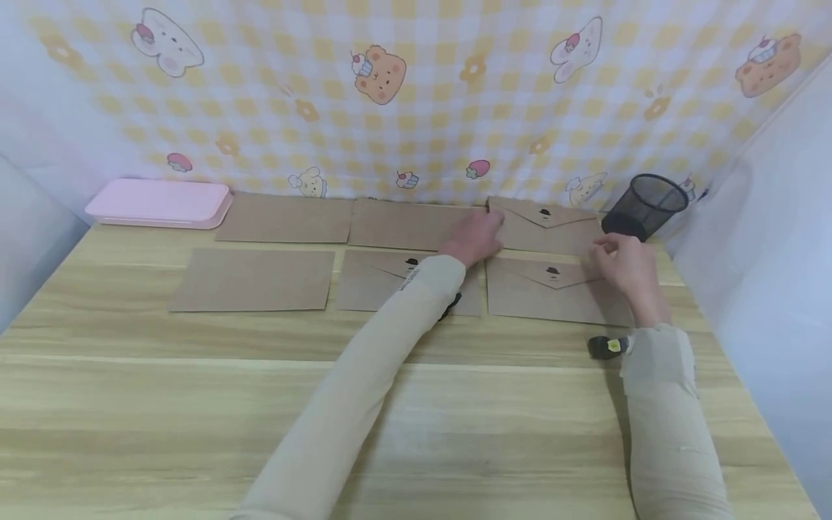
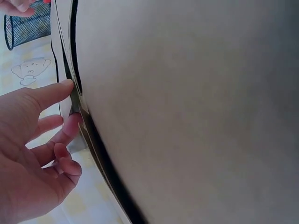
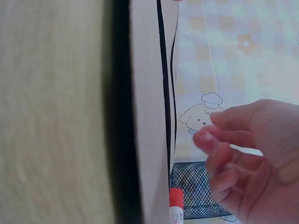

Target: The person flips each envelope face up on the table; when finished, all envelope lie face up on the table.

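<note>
A brown kraft envelope (image 1: 546, 224) with a pointed flap and a small black hat print lies at the back right. My left hand (image 1: 477, 235) is at its left edge, thumb (image 2: 60, 89) and a finger (image 2: 72, 125) spread apart and touching along the paper's edge. Over the envelope's right end and the front right envelope (image 1: 552, 292) hovers my right hand (image 1: 627, 267). Its fingers (image 3: 205, 140) are loosely curled, with nothing seen between them. Under my left forearm lies another flapped envelope (image 1: 364, 282), partly hidden.
Plain brown envelopes (image 1: 253, 280) continue both rows leftward. At the back right, a black mesh cup (image 1: 650, 202) stands beside the right hand. A red-capped white stick (image 3: 176, 205) shows near it. A pink case (image 1: 159, 201) sits at the back left, before a checked curtain (image 1: 429, 108).
</note>
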Demonstrator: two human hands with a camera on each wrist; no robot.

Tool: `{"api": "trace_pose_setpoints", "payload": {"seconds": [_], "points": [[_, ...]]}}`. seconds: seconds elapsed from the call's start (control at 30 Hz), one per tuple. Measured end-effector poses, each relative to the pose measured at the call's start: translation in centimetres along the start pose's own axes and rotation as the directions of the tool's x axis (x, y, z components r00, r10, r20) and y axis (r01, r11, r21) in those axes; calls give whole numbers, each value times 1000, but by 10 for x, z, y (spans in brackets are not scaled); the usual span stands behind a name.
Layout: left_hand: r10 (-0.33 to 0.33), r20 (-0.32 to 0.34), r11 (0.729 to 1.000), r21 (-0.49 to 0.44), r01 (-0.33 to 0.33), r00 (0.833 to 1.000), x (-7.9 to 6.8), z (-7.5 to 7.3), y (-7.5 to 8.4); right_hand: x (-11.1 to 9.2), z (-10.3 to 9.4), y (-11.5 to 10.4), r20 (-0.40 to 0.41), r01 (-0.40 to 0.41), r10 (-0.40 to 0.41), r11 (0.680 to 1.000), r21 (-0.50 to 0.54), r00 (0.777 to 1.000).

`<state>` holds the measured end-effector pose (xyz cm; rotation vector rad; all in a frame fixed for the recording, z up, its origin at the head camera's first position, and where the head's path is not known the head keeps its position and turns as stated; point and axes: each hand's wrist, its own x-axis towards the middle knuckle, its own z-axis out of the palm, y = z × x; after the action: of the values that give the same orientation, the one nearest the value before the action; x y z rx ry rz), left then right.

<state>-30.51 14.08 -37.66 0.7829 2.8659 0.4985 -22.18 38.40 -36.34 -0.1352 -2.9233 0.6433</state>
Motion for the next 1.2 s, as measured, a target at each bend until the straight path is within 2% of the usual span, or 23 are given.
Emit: {"api": "trace_pose_setpoints", "payload": {"seconds": [0.13,0.23,0.47,0.53,0.6,0.7,0.8,0.93,1.07,1.2], "points": [[6,8,1000,16,-6,1000,1,1,2,1,3,0,-55,36,-36,999,-3,998],[29,3,999,32,-29,1000,-1,1,0,0,4,-1,-55,60,-60,998,-7,997],[115,-23,993,45,-114,993,-10,-7,-20,0,6,-6,-50,116,-115,993,12,992],[142,-30,990,29,-141,989,-14,-12,-30,0,5,-6,-52,131,-130,991,15,990],[148,-48,988,-38,-149,988,-19,-16,-41,0,4,-6,-47,145,-144,989,8,988],[122,-74,972,-190,-135,990,-29,-23,-60,-1,3,-7,-21,163,-163,987,-4,986],[94,-116,953,-278,-123,989,-43,-31,-84,0,6,-11,2,178,-178,984,-10,984],[49,-122,960,-267,-80,991,-68,-43,-114,0,9,-15,29,185,-184,983,-11,982],[-6,-98,958,-285,-23,995,-90,-55,-139,-1,5,-18,51,186,-185,983,-2,981],[-13,-89,951,-310,-15,996,-104,-67,-158,-3,-3,-26,43,195,-196,980,29,980]]}}
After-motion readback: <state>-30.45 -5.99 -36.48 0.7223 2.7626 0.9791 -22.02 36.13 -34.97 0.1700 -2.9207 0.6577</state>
